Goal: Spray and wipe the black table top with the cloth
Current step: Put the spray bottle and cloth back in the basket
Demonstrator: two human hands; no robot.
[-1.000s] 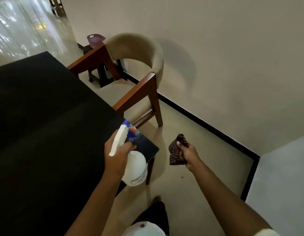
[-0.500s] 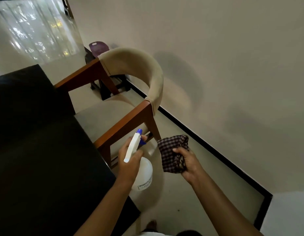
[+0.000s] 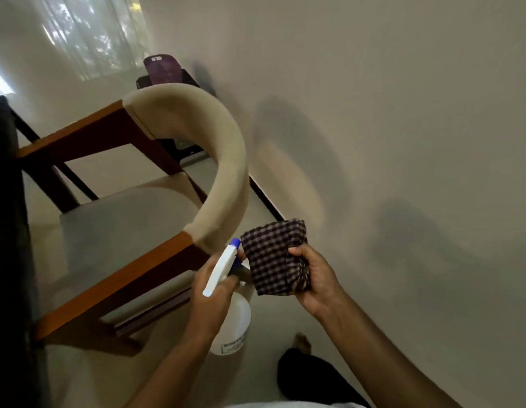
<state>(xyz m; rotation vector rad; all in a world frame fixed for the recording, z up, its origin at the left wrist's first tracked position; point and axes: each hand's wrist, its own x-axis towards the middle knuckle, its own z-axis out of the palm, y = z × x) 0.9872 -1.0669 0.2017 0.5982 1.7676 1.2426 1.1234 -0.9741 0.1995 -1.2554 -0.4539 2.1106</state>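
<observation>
Your left hand [image 3: 217, 293] is wrapped tight around the neck of the white plastic spray bottle with a blue nozzle [image 3: 226, 293], nozzle aimed at the dark checked cloth [image 3: 273, 257] bunched in your right hand's [image 3: 314, 278] grip, just beside it. Beyond stands a wooden armchair with a beige padded back [image 3: 179, 172]. The black table top [image 3: 8, 260] runs along your left edge.

table top [image 3: 8, 231] at left, chair [image 3: 173, 184] beside it, spray bottle [image 3: 230, 313] left of cloth [image 3: 273, 257]
</observation>
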